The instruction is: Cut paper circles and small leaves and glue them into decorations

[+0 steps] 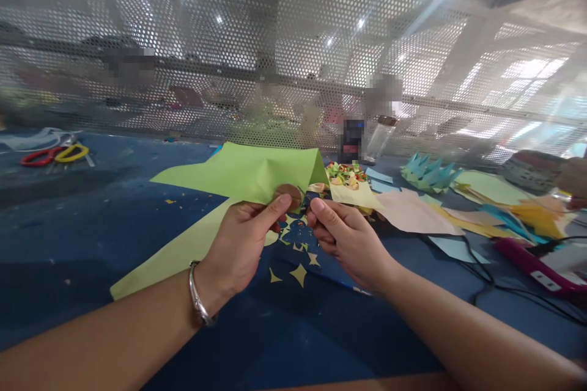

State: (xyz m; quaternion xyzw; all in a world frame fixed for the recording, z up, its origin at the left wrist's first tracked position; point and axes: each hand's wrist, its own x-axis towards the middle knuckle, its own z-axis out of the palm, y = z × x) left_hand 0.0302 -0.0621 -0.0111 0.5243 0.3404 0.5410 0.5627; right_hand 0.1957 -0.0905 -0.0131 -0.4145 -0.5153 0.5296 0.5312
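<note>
My left hand (250, 229), with a silver bracelet (198, 296) at the wrist, is closed in a pinch on a brown paper circle (290, 193). My right hand (343, 229) is closed just to the right, thumb on top, with a small dark thing (310, 197) at its fingertips that I cannot make out. A folded bright green paper sheet (243, 168) stands raised behind the hands. Under the left hand lies a pale green sheet (177, 250). Small star-shaped paper scraps (299, 275) are scattered on the table below the hands.
Red-handled scissors (41, 157) and yellow-handled scissors (72, 153) lie at the far left. On the right are coloured paper sheets (415, 211), a blue paper crown (431, 172), a purple power strip (534, 266) and black cables. A glass bottle (380, 139) stands against the perforated metal screen (293, 30).
</note>
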